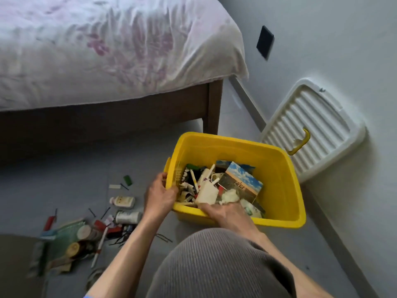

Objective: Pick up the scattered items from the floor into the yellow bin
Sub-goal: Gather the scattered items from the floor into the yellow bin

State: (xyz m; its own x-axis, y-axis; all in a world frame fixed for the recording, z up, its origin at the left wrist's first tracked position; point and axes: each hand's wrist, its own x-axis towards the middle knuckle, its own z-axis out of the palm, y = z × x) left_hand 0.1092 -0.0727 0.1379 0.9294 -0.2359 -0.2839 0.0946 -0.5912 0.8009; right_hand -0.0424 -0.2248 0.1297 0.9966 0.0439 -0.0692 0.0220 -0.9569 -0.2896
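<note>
Your left hand (160,195) curls over the near left corner of the yellow bin (281,183), fingers hooked on the rim and gripping it. Your right hand (223,212) reaches over the near rim with its fingers down among the contents; it touches a white piece there, but you cannot tell whether those fingers pinch anything or lie spread. The bin stands on the grey floor (64,190) just in front of your knee (214,265), near the foot of the bed (107,50) and close to the wall. Inside it lies a jumble: a picture card (245,181) with blue sky and clouds leaning on the pile, white scraps, a green-capped piece and dark bits, mostly heaped on the bin's left side. To the left of the bin, scattered items are still on the floor: a small white bottle (122,202) on its side, a spool of pale thread (128,217) just below it, a green block (127,180) farther up, a red piece (49,222), thin black pins, and a blurred heap of round lids and a green mat (64,235). To the right of the bin a white ribbed lid (322,117) leans against the wall, with a yellow latch (300,144) on it. A dark plate (265,42) sits on the wall above.
</note>
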